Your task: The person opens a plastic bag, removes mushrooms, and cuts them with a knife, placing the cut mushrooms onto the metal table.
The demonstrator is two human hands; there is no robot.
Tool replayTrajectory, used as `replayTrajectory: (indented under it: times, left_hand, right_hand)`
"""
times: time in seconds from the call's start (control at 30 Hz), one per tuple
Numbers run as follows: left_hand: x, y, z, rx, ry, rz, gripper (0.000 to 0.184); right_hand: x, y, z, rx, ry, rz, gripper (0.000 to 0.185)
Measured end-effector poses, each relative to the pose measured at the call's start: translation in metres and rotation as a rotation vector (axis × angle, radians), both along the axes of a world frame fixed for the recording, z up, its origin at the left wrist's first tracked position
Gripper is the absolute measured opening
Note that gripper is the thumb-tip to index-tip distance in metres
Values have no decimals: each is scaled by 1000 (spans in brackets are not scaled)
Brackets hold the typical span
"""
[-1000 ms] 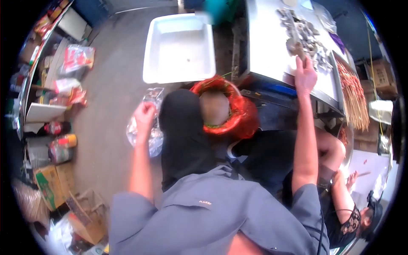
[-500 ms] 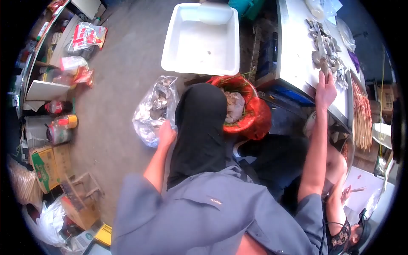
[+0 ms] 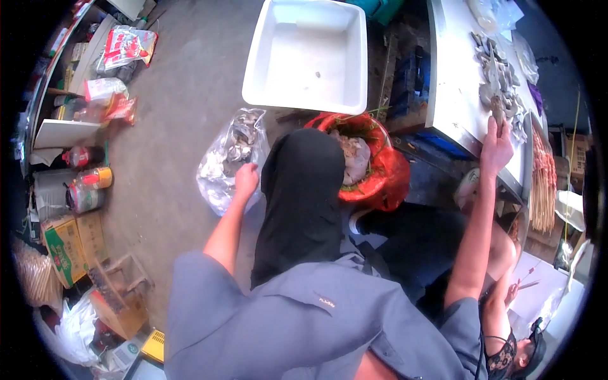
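Observation:
My left hand (image 3: 247, 180) is closed at the right side of a clear plastic bag (image 3: 214, 171) on the floor, left of my knee. Grey and whitish pieces (image 3: 239, 149) fill the bag; what the fingers hold, if anything, is hidden. On the right, my right hand (image 3: 497, 149) is closed round the brown handle of a knife (image 3: 496, 107). Its pale blade points away from me over grey cut pieces (image 3: 506, 79) spread on the white table (image 3: 453, 69).
A white plastic tub (image 3: 297, 66) stands ahead of me. Behind my knee is a red bag-lined bucket (image 3: 386, 180) with a filled clear bag inside. Skewers (image 3: 543, 183) hang at the table's right end. Another person's hand (image 3: 512, 292) holds thin sticks. Shelves with packets line the left.
My left hand has moved up along the bag's side. My right hand and the knife have shifted slightly in the picture together with the table, as the view has moved.

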State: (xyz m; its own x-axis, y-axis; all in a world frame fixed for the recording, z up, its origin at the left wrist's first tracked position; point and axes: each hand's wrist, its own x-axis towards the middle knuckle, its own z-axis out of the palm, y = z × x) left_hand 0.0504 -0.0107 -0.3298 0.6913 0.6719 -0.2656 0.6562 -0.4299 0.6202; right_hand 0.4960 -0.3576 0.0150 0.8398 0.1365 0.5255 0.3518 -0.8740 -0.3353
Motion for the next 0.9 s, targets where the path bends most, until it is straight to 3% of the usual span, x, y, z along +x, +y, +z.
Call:
replayTrajectory:
  times: [0.07,0.27,0.3,0.5,0.6,0.77,0.83,0.9]
  left_hand:
    - [15,17,-12,11,-68,164,37]
    - [68,48,-43,103,9,314,48]
    - [79,54,-41,-10,138,368,52]
    - [109,65,-46,-261,139,727,48]
    - [108,78,-105,-312,101,903,43]
    - [110,84,-108,-288,146,836,48]
    - [120,76,-61,-274,282,711,56]
    - [125,69,-60,-157,333,693,56]
  right_hand:
    - [1,-1,-2,23,-36,41,42]
    - [-5,3,5,-17,28,-18,45]
    - [-6,3,6,-23,25,-23,45]
    - [-13,11,6,64,-14,33,41]
    - [-12,8,3,90,-12,44,42]
    - [-9,6,1,48,-58,30,40]
    - [-6,2,-1,84,-26,26,40]
    - [-6,1,-2,119,4,21,40]
